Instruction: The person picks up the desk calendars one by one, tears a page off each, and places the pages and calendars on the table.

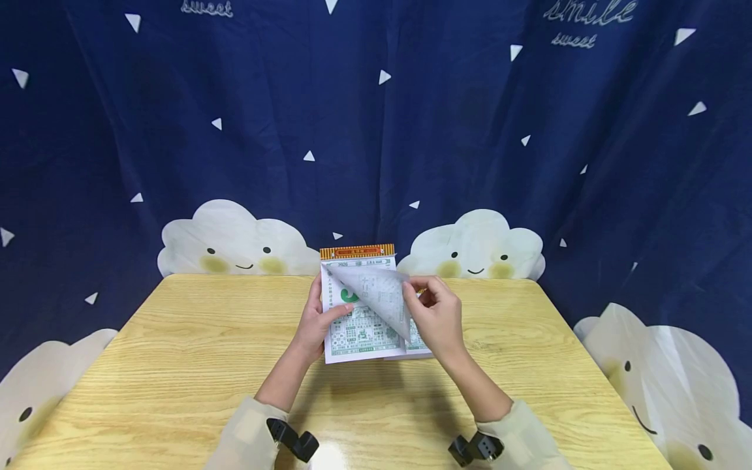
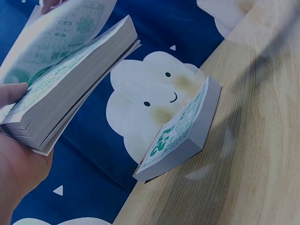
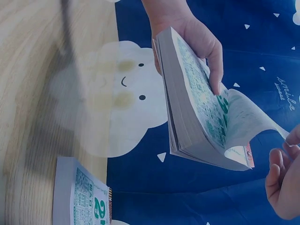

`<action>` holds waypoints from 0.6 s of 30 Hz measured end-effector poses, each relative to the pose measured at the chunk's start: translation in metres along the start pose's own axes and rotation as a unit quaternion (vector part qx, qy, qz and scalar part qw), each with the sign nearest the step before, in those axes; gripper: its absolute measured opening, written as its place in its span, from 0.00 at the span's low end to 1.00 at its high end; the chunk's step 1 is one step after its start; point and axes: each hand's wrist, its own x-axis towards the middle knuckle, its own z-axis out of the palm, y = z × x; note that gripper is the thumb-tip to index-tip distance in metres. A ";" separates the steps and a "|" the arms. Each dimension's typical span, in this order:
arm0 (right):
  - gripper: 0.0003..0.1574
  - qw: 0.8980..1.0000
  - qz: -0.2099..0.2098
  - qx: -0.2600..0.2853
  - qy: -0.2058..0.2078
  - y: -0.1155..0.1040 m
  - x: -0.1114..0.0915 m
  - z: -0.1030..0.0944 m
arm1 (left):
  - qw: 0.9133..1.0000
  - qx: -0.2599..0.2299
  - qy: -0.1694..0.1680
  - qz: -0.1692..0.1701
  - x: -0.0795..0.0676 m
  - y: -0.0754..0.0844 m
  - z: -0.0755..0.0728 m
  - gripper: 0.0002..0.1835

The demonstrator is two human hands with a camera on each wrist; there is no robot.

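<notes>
A thick tear-off calendar [image 1: 352,336] with green print and an orange-and-red striped header is held up above the table. My left hand [image 1: 311,324] grips its left side, thumb lying across the front and the other fingers behind. With thumb and fingertips my right hand [image 1: 439,318] pinches the lifted top page [image 1: 384,297], which curls diagonally over the calendar. In the right wrist view the page [image 3: 251,117] still joins the block near the header. A second calendar [image 2: 180,136] lies on the table; in the head view the held one partly hides it.
The light wood table [image 1: 194,365] stretches out on both sides. Behind it hangs a dark blue curtain [image 1: 352,130] with white triangles and smiling clouds. Each wrist carries a small black camera [image 1: 292,440].
</notes>
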 end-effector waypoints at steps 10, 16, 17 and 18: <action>0.03 1.000 0.015 0.014 0.002 0.000 0.001 -0.002 | 1.000 0.003 0.009 -0.006 0.000 0.000 -0.001 0.45; 0.03 1.000 0.013 0.018 0.004 0.000 0.001 -0.002 | 1.000 -0.002 0.015 -0.014 0.000 0.002 0.001 0.45; 0.03 1.000 0.013 0.019 0.004 0.000 0.001 -0.002 | 1.000 -0.003 0.017 -0.016 0.000 0.003 0.001 0.45; 0.03 1.000 0.013 0.020 0.005 0.000 0.001 -0.002 | 1.000 -0.002 0.018 -0.017 0.001 0.003 0.001 0.45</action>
